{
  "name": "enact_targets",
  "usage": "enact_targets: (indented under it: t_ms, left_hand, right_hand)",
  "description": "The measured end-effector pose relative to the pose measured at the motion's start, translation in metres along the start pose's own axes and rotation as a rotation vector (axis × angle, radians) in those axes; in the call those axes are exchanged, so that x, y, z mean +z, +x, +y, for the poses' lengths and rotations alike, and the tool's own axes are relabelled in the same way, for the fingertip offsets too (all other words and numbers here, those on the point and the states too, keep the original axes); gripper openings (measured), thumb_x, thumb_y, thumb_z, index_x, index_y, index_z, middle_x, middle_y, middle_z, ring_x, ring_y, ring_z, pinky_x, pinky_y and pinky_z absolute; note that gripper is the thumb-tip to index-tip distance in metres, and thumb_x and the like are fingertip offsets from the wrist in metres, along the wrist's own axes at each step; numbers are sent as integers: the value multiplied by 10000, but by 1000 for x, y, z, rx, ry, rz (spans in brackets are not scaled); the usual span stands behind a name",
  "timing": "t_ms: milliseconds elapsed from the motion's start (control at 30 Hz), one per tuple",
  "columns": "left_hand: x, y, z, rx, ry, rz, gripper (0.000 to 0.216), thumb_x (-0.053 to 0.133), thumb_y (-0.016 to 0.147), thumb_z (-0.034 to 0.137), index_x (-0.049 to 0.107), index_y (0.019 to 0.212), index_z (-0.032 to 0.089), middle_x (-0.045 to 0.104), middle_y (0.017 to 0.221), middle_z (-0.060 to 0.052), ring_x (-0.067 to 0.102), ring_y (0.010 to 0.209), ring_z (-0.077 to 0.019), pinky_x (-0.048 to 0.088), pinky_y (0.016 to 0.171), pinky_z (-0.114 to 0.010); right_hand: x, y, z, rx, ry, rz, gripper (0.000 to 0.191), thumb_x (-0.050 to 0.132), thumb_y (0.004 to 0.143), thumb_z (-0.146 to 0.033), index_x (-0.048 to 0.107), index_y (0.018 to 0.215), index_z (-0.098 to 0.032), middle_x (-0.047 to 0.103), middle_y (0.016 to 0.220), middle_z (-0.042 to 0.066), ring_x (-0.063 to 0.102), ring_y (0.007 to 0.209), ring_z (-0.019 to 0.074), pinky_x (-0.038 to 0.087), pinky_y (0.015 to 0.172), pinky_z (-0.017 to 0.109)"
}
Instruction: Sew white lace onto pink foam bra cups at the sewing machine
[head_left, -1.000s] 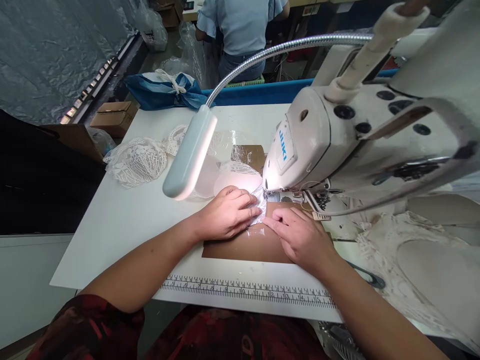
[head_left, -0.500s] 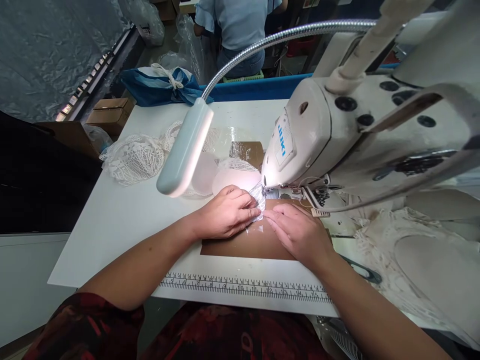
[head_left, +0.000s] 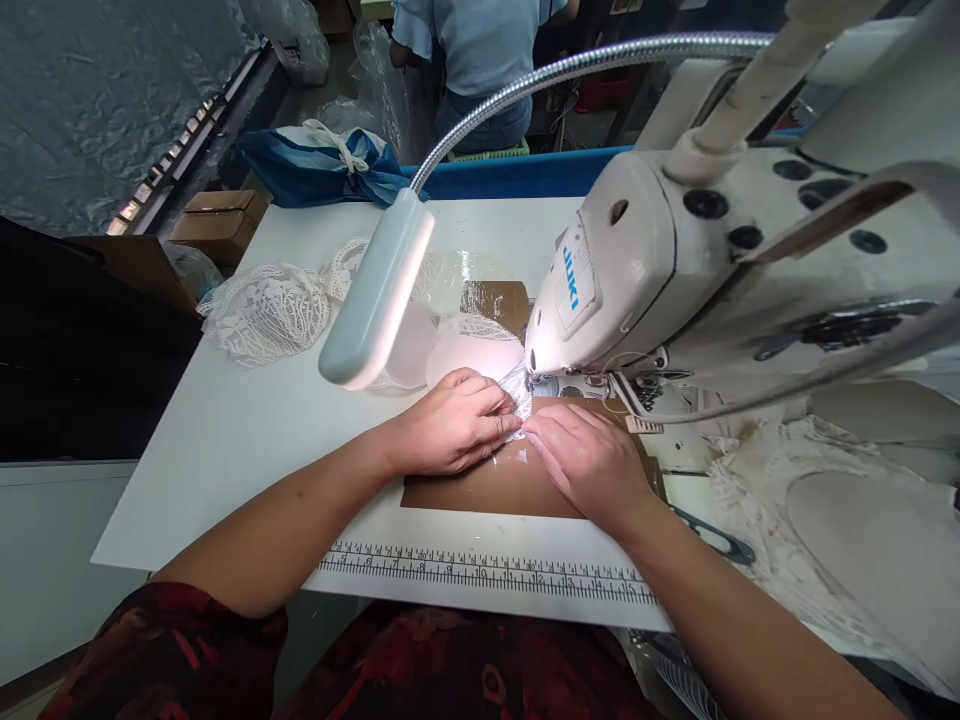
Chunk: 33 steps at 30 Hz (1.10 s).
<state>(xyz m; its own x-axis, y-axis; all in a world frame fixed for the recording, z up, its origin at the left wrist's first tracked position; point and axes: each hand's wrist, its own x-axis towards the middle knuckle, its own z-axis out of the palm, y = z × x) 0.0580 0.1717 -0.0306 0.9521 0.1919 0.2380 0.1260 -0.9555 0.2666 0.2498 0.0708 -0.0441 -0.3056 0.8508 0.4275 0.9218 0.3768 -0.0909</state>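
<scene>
A white lace piece with a smooth pale cup (head_left: 472, 358) lies at the needle end of a JUKI sewing machine (head_left: 622, 260). Its narrow lace edge (head_left: 517, 385) runs from under the machine head toward me. My left hand (head_left: 461, 425) is closed on that edge, thumb and fingers pinching it. From the other side my right hand (head_left: 589, 455) pinches the near end of the lace, its fingertips almost touching my left thumb. Both hands rest over a brown board (head_left: 487, 492) on the table. The needle and presser foot are mostly hidden by the machine head.
A lit lamp (head_left: 375, 290) on a bendable metal neck hangs over the work. More lace pieces lie left (head_left: 266, 315) and right (head_left: 847, 530). Dark-handled snips (head_left: 716, 538) lie by my right wrist. A ruler strip (head_left: 480, 575) lines the front edge. A person (head_left: 484, 60) sits beyond.
My right hand has shifted slightly left, its fingertips closing onto the lace end near my left thumb. My left hand and the lace have hardly moved; the view has shifted a little.
</scene>
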Motion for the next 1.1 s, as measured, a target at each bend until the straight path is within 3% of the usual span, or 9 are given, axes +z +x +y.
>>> enact_targets:
  t_ms: [200, 533, 867, 1100]
  left_hand:
    - [0, -2, -3, 9, -25, 18, 277, 443, 951, 262, 631, 1128, 163, 615, 1000, -106, 512, 901, -214, 416, 890, -396]
    - [1, 6, -4, -53, 18, 13, 346, 397, 982, 286, 578, 1230, 128, 585, 1289, -101, 531, 1035, -235, 433, 896, -385]
    - [-2, 11, -2, -82, 166, -106, 371, 379, 987, 274, 540, 1294, 143, 529, 1357, -117, 519, 985, -234, 395, 829, -377]
    - [-1, 12, -4, -71, 147, -82, 368, 367, 988, 245, 537, 1294, 132, 530, 1362, -103, 487, 1071, -247, 377, 889, -385]
  right_hand:
    - [-2, -4, 2, -22, 39, -50, 217, 489, 909, -143, 691, 831, -152, 660, 753, 32, 525, 674, 119, 347, 580, 245]
    - [-13, -10, -2, -44, 65, -154, 237, 496, 874, -137, 696, 1001, -144, 635, 780, 43, 482, 697, 165, 324, 595, 289]
    - [-13, -9, -5, 27, 21, -201, 269, 468, 856, -96, 681, 1003, -168, 647, 796, 38, 488, 688, 161, 323, 628, 293]
    - [-11, -3, -6, 131, -63, -197, 343, 479, 812, -42, 680, 1054, -178, 665, 798, 33, 530, 731, 169, 315, 586, 288]
